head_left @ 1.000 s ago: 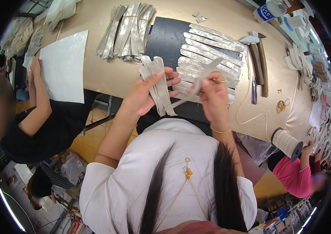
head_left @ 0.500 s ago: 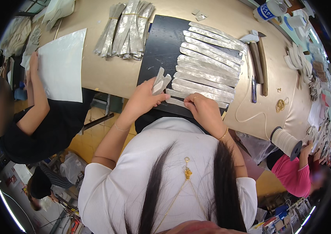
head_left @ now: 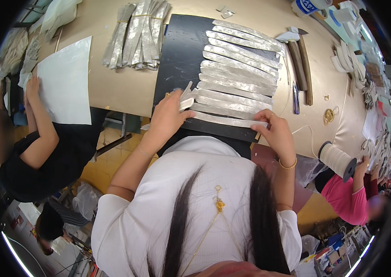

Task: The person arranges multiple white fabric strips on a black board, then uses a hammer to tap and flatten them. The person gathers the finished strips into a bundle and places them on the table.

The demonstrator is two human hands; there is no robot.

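Right hand (head_left: 274, 131), shifted rightward, seemingly pinches a strip (head_left: 225, 120); left hand (head_left: 170, 115) clutches a stack (head_left: 186, 103).

White lettering (head_left: 304, 4) on blue bottle label (head_left: 308, 7)

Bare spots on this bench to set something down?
Tabletop between white sheet and black board, below the bundled strips; also the board's upper left, beside the laid strips. Crowded: board's right, tabletop's far right.

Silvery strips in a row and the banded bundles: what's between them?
In the head view, mostly black board lies between the silvery strips and banded bundles.
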